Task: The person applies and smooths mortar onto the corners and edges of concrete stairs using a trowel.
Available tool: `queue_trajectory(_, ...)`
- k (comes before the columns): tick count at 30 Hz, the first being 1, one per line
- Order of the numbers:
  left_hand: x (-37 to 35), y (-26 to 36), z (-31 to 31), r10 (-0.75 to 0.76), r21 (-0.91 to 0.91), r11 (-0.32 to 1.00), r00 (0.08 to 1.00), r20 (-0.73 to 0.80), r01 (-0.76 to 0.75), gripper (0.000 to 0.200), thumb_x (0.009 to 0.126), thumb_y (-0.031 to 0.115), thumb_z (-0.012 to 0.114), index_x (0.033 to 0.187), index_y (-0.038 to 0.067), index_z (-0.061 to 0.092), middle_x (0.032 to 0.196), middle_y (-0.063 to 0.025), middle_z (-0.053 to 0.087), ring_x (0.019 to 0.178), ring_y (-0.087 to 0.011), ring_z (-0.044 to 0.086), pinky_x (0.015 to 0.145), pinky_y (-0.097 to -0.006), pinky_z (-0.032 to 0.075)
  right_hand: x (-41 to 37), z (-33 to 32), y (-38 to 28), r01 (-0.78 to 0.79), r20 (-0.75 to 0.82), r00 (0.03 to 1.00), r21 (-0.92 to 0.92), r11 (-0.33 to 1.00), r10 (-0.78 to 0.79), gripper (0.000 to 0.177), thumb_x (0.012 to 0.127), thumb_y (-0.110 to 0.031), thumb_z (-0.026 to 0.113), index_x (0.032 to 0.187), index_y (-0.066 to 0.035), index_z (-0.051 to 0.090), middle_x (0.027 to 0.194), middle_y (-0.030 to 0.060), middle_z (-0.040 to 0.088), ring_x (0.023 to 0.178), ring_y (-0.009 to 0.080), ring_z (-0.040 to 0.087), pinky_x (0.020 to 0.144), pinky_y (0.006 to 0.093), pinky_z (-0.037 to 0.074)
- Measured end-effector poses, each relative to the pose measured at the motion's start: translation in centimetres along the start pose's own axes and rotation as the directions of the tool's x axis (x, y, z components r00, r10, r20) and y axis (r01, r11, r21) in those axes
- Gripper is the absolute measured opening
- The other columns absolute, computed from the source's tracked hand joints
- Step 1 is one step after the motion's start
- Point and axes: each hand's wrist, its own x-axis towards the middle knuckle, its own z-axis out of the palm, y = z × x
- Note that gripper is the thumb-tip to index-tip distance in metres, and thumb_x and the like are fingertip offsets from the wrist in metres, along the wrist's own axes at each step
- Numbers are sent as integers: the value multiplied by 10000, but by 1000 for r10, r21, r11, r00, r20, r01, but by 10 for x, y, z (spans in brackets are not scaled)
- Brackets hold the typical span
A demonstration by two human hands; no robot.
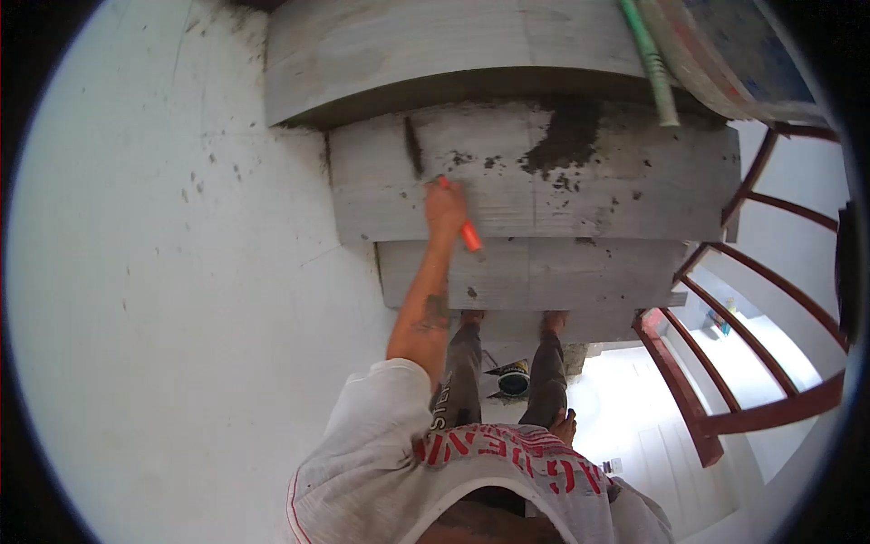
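My left hand (444, 210) is closed around the orange handle of a trowel (470, 236), which is slightly blurred. A narrow dark strip, which looks like its blade seen edge-on, lies ahead of the fist over the grey stair tread (489, 204). To the right of the hand, a patch of dark mortar (569, 136) and scattered crumbs lie on the same tread. Low beside my right leg, a small part of my right hand (565, 424) shows past the shirt. Its fingers are too hidden to read.
A white wall (208, 272) borders the stairs on the left. At the upper right are a green pole (649, 59) and a large, stained sack-like object (716, 54). A reddish-brown railing (743, 344) runs down the right side. A dark bucket (514, 384) stands below, between my legs.
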Motion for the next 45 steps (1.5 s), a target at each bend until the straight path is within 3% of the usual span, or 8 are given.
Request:
queue_trajectory(4,-36,87,68,20,-120,993,992,124,-5,413,889,315,528,1004,-81,547,920,-310,636,896,-455,623,782,-499,491,-6,-6,-6,-60,-6,998,25,998,60,538,991,-498,295,1365,-120,377,1310,219,482,1206,430,454,889,681,378)
queue_trajectory(9,-81,131,44,166,61,980,947,274,-190,372,906,297,519,1075,-34,494,869,-268,650,809,-455,629,723,-525,490,-1,-4,8,-51,-36,998,115,992,55,561,991,-503,293,1369,-99,386,1296,222,483,1200,437,449,880,671,382)
queue_trajectory(15,12,128,4,662,243,627,671,334,-740,329,944,289,523,1100,5,466,840,-265,636,739,-444,633,611,-500,515,9,11,26,-66,-32,997,156,986,71,564,994,-475,311,1384,-72,372,1273,226,493,1195,445,450,910,627,389)
queue_trajectory(23,55,192,40,648,358,510,623,438,-782,359,964,366,472,1054,19,496,830,-264,654,817,-453,637,717,-536,499,-11,-1,0,-163,46,987,175,971,157,529,1004,-435,302,1379,-69,377,1324,241,435,1235,431,413,955,606,360)
queue_trajectory(26,53,164,51,644,284,545,611,460,-789,335,958,348,489,1024,20,498,822,-255,658,804,-436,647,709,-519,511,-2,12,-14,21,-59,998,248,969,-6,529,1003,-405,347,1401,-56,341,1349,250,418,1258,437,388,999,593,323)
queue_trajectory(31,33,130,18,670,238,545,588,453,-804,307,954,321,498,1034,25,490,823,-252,660,775,-441,643,692,-523,509,52,-35,-160,697,-597,645,205,687,-477,727,924,-411,563,1454,-12,264,1489,236,285,1371,453,248,1098,541,209)
queue_trajectory(37,72,120,-16,640,314,587,665,384,-746,334,955,314,479,1067,0,497,832,-263,655,763,-442,643,683,-521,516,139,-102,-310,724,-702,491,-1,689,-516,1095,763,-687,598,1506,-44,114,1552,243,106,1432,426,112,1058,668,141)
queue_trajectory(45,34,100,10,620,276,582,637,458,-765,378,957,324,470,1060,-40,472,784,-306,623,784,-478,618,692,-546,487,158,-109,-382,764,-716,375,-121,634,-588,1278,606,-828,538,1512,-55,76,1541,284,87,1433,441,82,1068,661,119)
